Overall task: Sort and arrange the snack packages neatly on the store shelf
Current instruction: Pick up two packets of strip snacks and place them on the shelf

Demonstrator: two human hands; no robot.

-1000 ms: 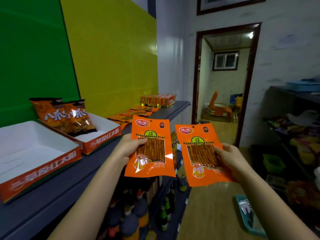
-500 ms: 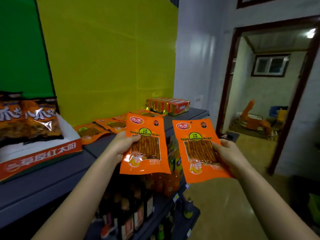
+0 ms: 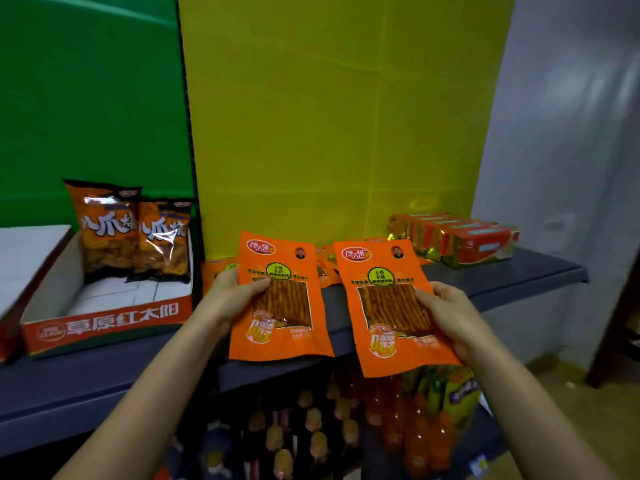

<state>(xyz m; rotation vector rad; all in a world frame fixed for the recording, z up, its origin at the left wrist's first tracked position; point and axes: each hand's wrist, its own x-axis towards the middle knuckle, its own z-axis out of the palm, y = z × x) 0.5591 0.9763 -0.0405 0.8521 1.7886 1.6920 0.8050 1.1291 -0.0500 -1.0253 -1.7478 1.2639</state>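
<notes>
My left hand (image 3: pixel 230 294) grips the left edge of an orange snack pouch (image 3: pixel 280 323) with a clear window showing reddish strips. A matching orange pouch (image 3: pixel 388 327) is pinched at its right edge by my right hand (image 3: pixel 446 317). Both pouches are held upright, side by side, in front of the grey shelf (image 3: pixel 502 271). More orange pouches (image 3: pixel 216 268) lie flat on the shelf behind them, mostly hidden. Two dark orange chip bags (image 3: pixel 131 233) stand in a white and orange display box (image 3: pixel 104 323) at the left.
A row of red and gold boxed snacks (image 3: pixel 457 237) sits at the shelf's right end. Behind the shelf are green and yellow panels. Bottles (image 3: pixel 311 434) fill the lower shelf below. A second white box (image 3: pixel 24 251) is at far left.
The view has swung left and closer to the shelf. Both hands still hold their pouches, now in front of the shelf top instead of out over the aisle.
</notes>
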